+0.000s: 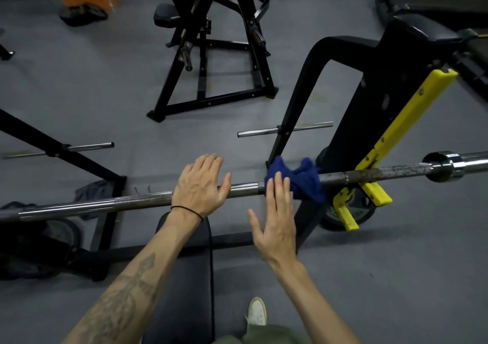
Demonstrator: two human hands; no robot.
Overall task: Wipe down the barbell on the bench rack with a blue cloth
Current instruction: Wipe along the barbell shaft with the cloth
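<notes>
The barbell [148, 201] lies across the scene from left to right, its right part resting on the yellow hook [375, 163] of the black rack [369, 100]. The blue cloth [303, 182] is draped over the bar just left of that hook. The left hand [199, 185] rests flat on the bar with fingers straight and slightly spread, while the right hand [277, 219], fingers straight and close together, touches the cloth's near left edge with its fingertips.

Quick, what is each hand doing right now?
Left hand: open, fingers straight, resting on the barbell.
Right hand: open, fingertips touching the blue cloth, holding nothing.
</notes>
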